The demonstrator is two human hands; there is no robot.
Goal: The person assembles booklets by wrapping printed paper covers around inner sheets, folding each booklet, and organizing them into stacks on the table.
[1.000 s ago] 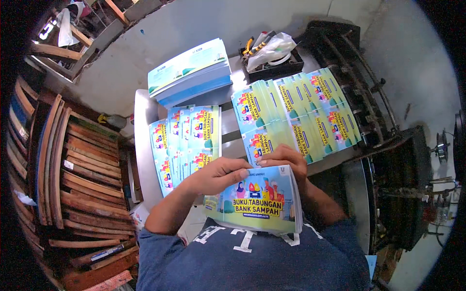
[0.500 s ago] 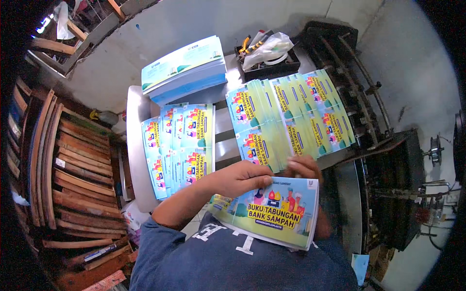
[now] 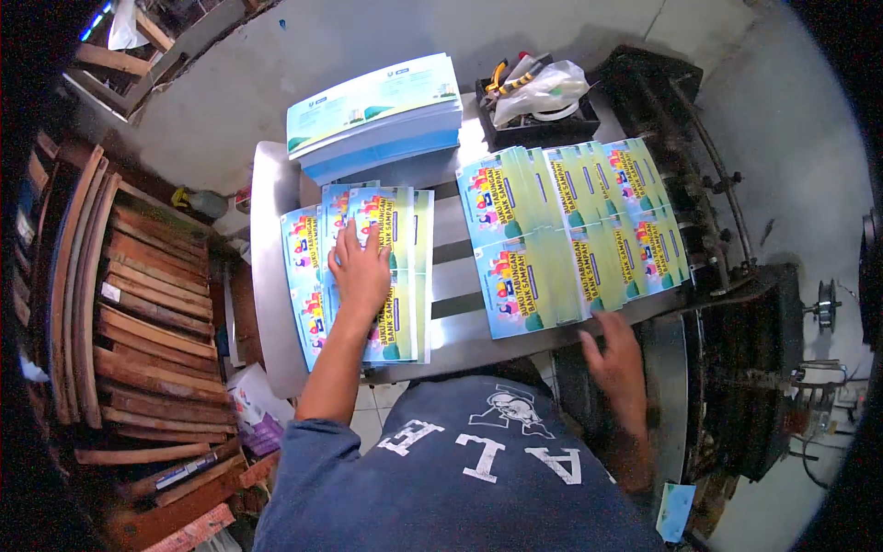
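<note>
Booklet covers being laid in rows

Booklet covers, glossy blue-and-green printed sheets (image 3: pixel 363 267), lie overlapped on the steel table (image 3: pixel 267 276). The left hand (image 3: pixel 361 271) presses flat and open on them; the right hand (image 3: pixel 614 354), open, hovers empty near the fanned second spread (image 3: pixel 570 235). Likely laying-out step; next comes squaring edges.

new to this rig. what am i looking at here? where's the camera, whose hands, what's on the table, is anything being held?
One view only: a wide fisheye camera worn on a person's head, looking down, so straight edges bow near the rim. Both bare hands are that person's own. The left hand lies flat on a fanned pile of printed booklet covers on a metal table. The right hand is open near the table's front edge, just below a second fanned spread of green and blue covers, gripping nothing. Behind sit a squared stack of printed sheets and a black tray with pliers and a plastic bag. Wooden slats are stacked on the left; a dark machine stands right.
</note>
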